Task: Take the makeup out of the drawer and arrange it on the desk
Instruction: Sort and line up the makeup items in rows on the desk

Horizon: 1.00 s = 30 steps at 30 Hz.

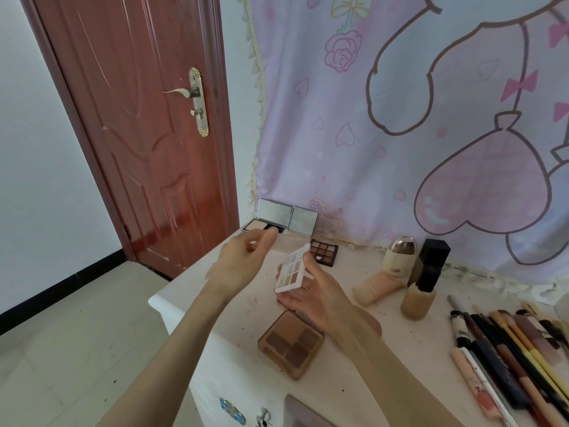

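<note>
My right hand (311,295) holds a small white eyeshadow palette (291,269) above the white desk (234,343), thumb on its right edge and fingers under it. My left hand (243,260) hovers just left of the palette with fingers loosely curled and nothing in it. On the desk lie a brown four-pan palette (291,343), a dark nine-pan palette (324,252), two open mirrored compacts (278,220), a foundation bottle (420,298), a peach tube (377,286) and a row of brushes and pencils (505,355).
A red-brown door (144,127) stands left of the desk. A pink cartoon cloth (415,118) hangs behind it. A cream egg-shaped case (398,257) and a black box (431,257) stand at the back. Drawer knobs (234,411) show at the desk's front.
</note>
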### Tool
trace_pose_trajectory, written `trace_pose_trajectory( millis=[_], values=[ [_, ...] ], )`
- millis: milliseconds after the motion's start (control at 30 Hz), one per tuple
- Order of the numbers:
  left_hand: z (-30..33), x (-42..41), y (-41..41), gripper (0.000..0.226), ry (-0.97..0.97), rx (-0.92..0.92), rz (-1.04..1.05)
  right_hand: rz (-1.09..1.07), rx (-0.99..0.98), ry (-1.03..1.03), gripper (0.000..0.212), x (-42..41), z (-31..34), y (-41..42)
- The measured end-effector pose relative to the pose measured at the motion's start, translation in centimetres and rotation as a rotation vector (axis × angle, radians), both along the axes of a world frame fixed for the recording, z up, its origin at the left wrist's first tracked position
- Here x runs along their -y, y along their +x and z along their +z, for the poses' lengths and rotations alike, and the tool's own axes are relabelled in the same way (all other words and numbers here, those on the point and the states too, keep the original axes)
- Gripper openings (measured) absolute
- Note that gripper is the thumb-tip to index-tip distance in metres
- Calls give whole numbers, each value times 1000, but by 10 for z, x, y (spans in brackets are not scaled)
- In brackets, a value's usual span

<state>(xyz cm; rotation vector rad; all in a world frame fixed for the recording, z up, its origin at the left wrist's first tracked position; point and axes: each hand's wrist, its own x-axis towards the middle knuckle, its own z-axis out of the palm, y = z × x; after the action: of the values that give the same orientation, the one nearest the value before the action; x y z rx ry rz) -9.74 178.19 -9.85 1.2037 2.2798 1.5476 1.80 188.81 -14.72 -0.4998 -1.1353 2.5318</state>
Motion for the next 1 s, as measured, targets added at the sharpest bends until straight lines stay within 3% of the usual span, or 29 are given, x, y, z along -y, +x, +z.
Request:
trace_pose_trajectory(
  millis=[167,300,400,667,867,1000],
  values=[
    [10,-11,-35,35,-35,94,89,116,7,-71,65,7,-3,-20],
    [12,-22,-55,38,-121,62,112,97,58,-90,38,4,-6,-40],
    [12,-34,-70,43,-190,16,110,53,80,3,22,0,-5,-54],
    [2,-61,-97,53,-268,-65,141,-106,183,453,18,-10,0,-88],
    [-26,-43,-105,75,-224,-4,124,-160,329,342,14,-28,-8,-117],
    [-69,-25,-98,97,-489,-32,202,-245,375,251,9,-45,-18,-139]
  ],
)
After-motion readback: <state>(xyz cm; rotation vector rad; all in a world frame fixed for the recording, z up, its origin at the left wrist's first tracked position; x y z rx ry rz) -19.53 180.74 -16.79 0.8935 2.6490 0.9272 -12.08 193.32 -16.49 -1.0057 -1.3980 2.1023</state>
